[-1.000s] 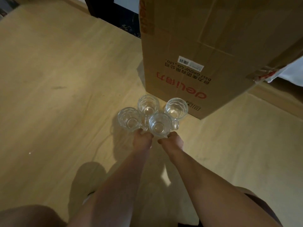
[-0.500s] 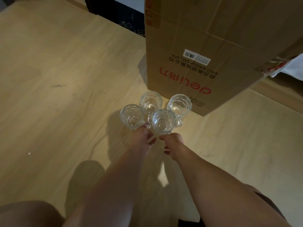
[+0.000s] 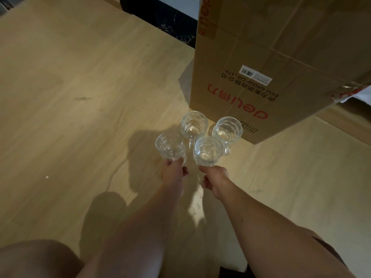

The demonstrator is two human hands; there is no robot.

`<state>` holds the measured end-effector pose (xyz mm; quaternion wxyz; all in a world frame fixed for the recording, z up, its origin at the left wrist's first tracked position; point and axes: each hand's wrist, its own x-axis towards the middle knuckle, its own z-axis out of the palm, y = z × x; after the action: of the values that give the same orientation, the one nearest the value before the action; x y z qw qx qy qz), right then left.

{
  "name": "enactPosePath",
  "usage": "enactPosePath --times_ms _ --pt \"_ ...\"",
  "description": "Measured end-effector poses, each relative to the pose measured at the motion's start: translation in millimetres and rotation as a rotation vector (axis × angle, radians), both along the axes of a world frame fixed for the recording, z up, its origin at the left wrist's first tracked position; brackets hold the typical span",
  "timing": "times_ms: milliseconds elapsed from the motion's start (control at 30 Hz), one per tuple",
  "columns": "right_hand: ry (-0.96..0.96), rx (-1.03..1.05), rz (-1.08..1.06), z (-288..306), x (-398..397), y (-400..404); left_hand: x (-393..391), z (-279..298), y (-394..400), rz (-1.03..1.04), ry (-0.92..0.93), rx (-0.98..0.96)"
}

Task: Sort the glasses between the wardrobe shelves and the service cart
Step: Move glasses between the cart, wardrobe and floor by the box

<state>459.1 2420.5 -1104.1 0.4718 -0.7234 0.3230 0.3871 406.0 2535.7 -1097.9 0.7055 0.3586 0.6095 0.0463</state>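
Note:
Several clear faceted glass mugs with handles stand in a cluster on the wooden floor, just in front of a cardboard box. My left hand pinches the handle of the left mug, which looks blurred and slightly apart from the others. My right hand grips the near mug at its handle side. Behind them are the back mug and the right mug, both untouched and upright. All the mugs look empty.
A large cardboard box with red lettering stands close behind the mugs on the right. A dark object lies at the far edge of the floor. My knee shows at bottom left. Open floor stretches to the left.
Both hands have slid back from the mugs' bases to their handles. The left mug has shifted left, away from the cluster, and looks blurred. The view has drifted slightly.

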Motion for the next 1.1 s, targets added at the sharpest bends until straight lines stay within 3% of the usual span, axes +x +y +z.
enactPosePath --times_ms 167,333,600,833,1100 --pt "-0.007 0.007 0.075 39.8 -20.6 -12.8 -18.3 37.0 0.7 -0.083 0.092 -0.033" --pt "-0.008 -0.047 0.15 127.9 -40.6 -30.0 -27.9 124.7 15.4 -0.184 0.145 0.006" --pt "-0.121 -0.11 0.26 334.9 -31.9 -19.4 -18.0 340.7 35.4 -0.318 0.144 0.083" --pt "-0.224 -0.041 0.254 538.7 -6.4 -8.1 2.1 545.8 49.6 -0.35 0.062 0.188" --pt "-0.481 -0.057 0.283 732.9 46.8 -21.0 48.9 741.2 42.1 -0.494 -0.169 0.371"
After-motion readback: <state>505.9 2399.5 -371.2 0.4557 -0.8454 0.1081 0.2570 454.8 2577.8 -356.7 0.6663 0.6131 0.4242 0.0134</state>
